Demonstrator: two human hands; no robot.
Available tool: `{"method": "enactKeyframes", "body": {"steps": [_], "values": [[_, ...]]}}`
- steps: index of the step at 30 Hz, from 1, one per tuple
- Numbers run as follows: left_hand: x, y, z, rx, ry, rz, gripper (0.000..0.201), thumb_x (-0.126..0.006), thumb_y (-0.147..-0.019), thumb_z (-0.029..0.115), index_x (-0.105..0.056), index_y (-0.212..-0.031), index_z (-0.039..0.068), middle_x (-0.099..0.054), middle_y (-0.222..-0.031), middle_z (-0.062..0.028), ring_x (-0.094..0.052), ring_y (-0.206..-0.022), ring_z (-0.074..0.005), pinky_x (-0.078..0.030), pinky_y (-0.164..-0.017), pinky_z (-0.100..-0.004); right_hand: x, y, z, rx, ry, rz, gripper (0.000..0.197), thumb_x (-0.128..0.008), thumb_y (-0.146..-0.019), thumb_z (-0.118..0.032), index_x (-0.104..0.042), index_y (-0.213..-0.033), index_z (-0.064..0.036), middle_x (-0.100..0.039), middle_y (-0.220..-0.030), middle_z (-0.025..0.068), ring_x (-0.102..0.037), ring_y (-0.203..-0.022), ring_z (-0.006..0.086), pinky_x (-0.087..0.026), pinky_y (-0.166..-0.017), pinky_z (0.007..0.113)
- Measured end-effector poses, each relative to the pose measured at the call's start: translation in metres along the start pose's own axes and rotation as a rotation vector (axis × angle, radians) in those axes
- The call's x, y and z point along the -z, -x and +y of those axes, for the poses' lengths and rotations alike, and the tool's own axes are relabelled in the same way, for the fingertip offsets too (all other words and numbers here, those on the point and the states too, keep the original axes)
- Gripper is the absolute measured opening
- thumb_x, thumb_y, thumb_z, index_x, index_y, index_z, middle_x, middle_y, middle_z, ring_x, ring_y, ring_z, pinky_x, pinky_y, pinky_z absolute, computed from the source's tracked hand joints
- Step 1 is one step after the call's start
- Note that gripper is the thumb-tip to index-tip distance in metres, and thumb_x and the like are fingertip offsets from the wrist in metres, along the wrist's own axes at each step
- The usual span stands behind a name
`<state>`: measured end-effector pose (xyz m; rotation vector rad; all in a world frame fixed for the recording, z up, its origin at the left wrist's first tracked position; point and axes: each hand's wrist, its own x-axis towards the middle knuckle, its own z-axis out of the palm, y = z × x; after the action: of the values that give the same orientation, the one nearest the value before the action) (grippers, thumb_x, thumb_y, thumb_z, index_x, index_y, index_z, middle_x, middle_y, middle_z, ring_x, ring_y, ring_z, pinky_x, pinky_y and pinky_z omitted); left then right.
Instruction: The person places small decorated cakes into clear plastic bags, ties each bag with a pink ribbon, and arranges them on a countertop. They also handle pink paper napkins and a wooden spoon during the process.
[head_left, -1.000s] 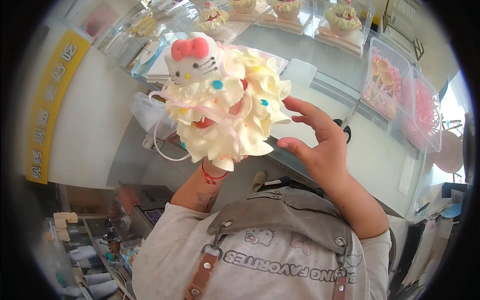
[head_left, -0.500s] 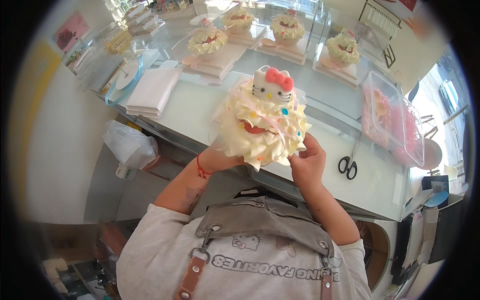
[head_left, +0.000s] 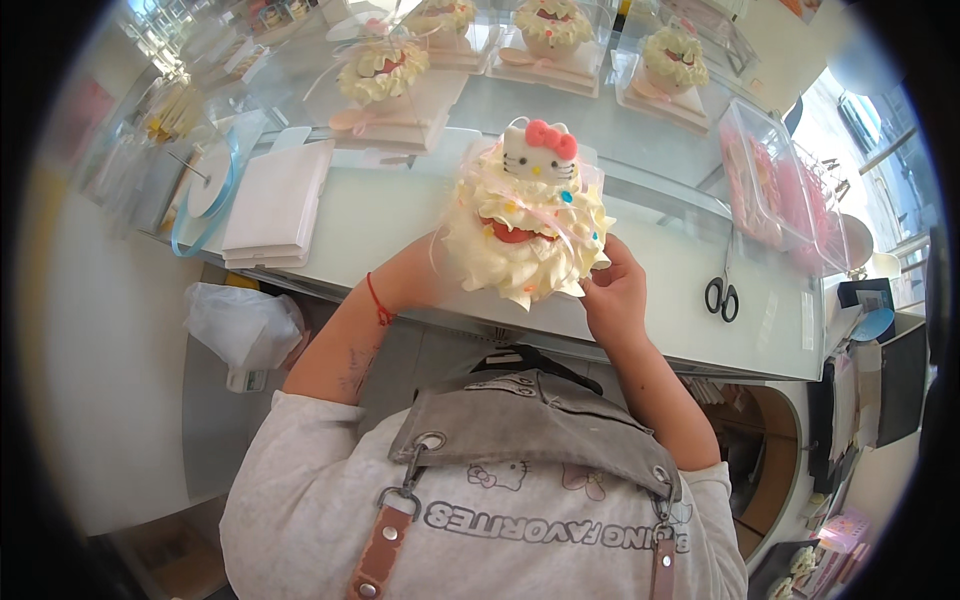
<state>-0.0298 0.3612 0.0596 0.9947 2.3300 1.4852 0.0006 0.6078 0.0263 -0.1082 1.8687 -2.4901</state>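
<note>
Both my hands hold up a small cream cake [head_left: 530,260], piped all over with pale yellow rosettes. A white cat-face topper [head_left: 538,165] with a pink bow stands on its crown. Across the front run a red band of filling, a thin pink ribbon and a few coloured beads. My left hand [head_left: 418,268] is against the cake's left side, its fingers hidden behind the cream. At the lower right, my right hand [head_left: 615,290] grips the cake with thumb and bent fingers. The underside of the cake is out of sight.
Similar cakes [head_left: 383,75] stand on pale boards at the back. Black-handled scissors [head_left: 722,300] lie on the white counter [head_left: 670,330] to the right, below a clear tub [head_left: 755,190] of pink shreds. Folded white boxes [head_left: 275,205] and a blue ribbon spool [head_left: 208,185] are at left.
The view has shifted, so the counter and scissors appear higher, and the boxes lie further left. The cake sits slightly higher in the picture, still between both hands.
</note>
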Motion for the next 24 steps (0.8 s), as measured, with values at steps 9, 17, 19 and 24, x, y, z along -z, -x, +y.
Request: {"method": "enactKeyframes", "body": {"steps": [9, 17, 19, 24], "values": [[-0.043, 0.018, 0.007, -0.178, -0.186, 0.016, 0.044, -0.06, -0.088, 0.016, -0.05, -0.129, 0.007, -0.049, -0.132, -0.0166, -0.046, -0.12, -0.0372, -0.038, -0.102, -0.0425, 0.015, 0.041, -0.028, 0.078, 0.387, -0.021, 0.04, -0.075, -0.079, -0.005, -0.058, -0.115, -0.0004, -0.065, -0.111, 0.0056, -0.061, -0.1, 0.0126, -0.049, -0.087, 0.03], [-0.003, -0.03, 0.001, -0.247, -0.257, -0.107, 0.044, -0.067, -0.084, 0.017, -0.053, -0.125, 0.009, -0.058, -0.123, -0.0116, -0.055, -0.109, -0.0328, -0.044, -0.095, -0.0409, 0.022, 0.02, -0.041, 0.096, 0.275, 0.094, 0.044, -0.071, -0.079, 0.002, -0.055, -0.12, 0.0021, -0.062, -0.114, 0.0052, -0.058, -0.105, 0.0138, -0.045, -0.093, 0.031], [0.0, -0.038, -0.015, -0.311, -0.324, -0.06, 0.044, -0.067, -0.083, 0.014, -0.052, -0.124, 0.008, -0.058, -0.121, -0.0118, -0.057, -0.106, -0.0334, -0.046, -0.091, -0.0411, 0.026, 0.01, -0.039, 0.171, 0.369, 0.086, 0.042, -0.069, -0.08, 0.003, -0.055, -0.12, 0.0021, -0.062, -0.113, 0.0054, -0.059, -0.102, 0.0129, -0.048, -0.088, 0.028], [-0.005, -0.054, -0.011, -0.149, -0.248, -0.042, 0.045, -0.07, -0.078, 0.012, -0.053, -0.119, 0.005, -0.061, -0.109, -0.013, -0.059, -0.097, -0.0328, -0.049, -0.084, -0.0382, 0.034, -0.002, -0.033, 0.065, 0.396, 0.139, 0.039, -0.065, -0.083, 0.003, -0.054, -0.121, 0.0024, -0.062, -0.115, 0.0068, -0.06, -0.099, 0.0113, -0.051, -0.079, 0.025]]}}
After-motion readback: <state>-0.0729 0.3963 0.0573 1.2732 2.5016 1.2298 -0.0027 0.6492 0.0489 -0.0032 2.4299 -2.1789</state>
